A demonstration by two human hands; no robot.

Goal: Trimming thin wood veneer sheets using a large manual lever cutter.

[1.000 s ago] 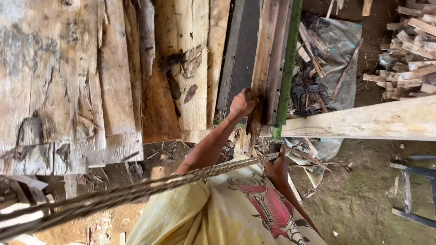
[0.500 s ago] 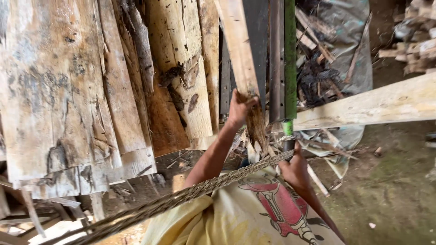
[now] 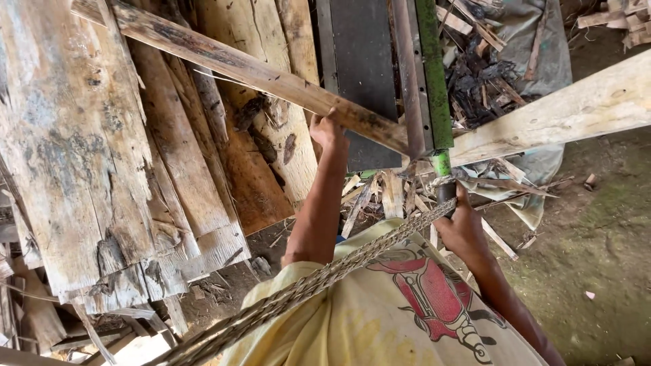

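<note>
I look down from above at my own arms and yellow shirt [image 3: 380, 318]. My left hand [image 3: 327, 132] is closed around a long, narrow wooden plank [image 3: 258, 71], gripping it close to its lower right end. The plank lies slantwise across the upper middle of the frame, its long axis running from the upper left corner down to the centre right, where its end meets a green metal post [image 3: 434, 74]. It looks stiff, rough and splintery, and light enough for one hand; held this near one end, it would probably tip, so a hold nearer the middle seems steadier. My right hand [image 3: 462, 227] is closed on the lower end of the green post, where a braided rope [image 3: 319, 285] crosses toward the lower left. Weathered boards [image 3: 81, 149] lean at the left.
</note>
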